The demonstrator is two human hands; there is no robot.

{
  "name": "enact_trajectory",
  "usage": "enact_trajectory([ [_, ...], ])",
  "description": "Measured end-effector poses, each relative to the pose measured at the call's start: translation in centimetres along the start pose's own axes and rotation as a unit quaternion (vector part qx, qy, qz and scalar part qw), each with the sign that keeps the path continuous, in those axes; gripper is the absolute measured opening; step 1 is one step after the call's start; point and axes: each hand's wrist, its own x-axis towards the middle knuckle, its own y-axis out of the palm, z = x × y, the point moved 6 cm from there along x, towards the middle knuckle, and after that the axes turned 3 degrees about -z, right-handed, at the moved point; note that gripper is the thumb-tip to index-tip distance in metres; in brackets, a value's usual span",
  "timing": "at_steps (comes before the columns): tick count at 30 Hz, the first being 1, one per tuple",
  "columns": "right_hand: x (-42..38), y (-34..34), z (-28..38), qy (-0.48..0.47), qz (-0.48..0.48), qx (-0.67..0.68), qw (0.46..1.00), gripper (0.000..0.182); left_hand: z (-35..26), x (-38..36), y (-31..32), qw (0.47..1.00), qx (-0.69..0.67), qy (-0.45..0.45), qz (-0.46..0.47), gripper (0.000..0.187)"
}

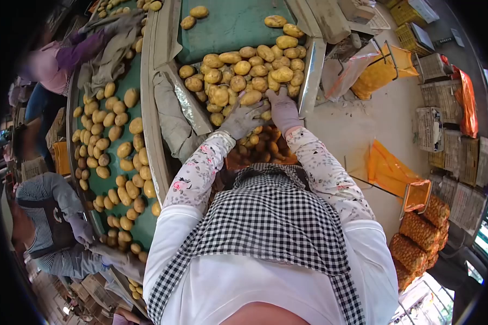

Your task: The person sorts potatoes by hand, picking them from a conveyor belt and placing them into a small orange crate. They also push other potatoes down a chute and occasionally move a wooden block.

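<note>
A heap of yellow potatoes [238,76] fills the lower end of a green conveyor belt [228,35], between two slanting side boards. My left hand [243,120], in a grey glove, lies over the heap's near edge with its fingers stretched out. Beside it, my right hand [283,110], in a pinkish-grey glove, touches potatoes at the right of that edge, fingers apart. Neither hand is wrapped round a potato. Below my hands, more potatoes [257,145] sit in shadow inside something orange, partly hidden by my checked apron.
On the left, another green belt [111,181] carries many potatoes, and two people work along it. A grey cloth [173,111] hangs over the divider. To the right are orange mesh bags on metal frames [398,176], filled sacks [417,244] and stacked crates [436,103].
</note>
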Motion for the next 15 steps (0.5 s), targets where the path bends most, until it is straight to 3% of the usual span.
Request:
enact_trajectory([
  [9, 0.6, -0.2, 0.3, -0.053, 0.067, -0.095, 0.992, 0.024, 0.2, -0.4, 0.9, 1.0, 0.009, -0.001, 0.03, 0.049],
  [15, -0.2, 0.1, 0.8, -0.094, 0.009, -0.189, 0.978, 0.019, 0.0, -0.3, 1.3, 0.998, 0.028, -0.005, 0.058, 0.046],
])
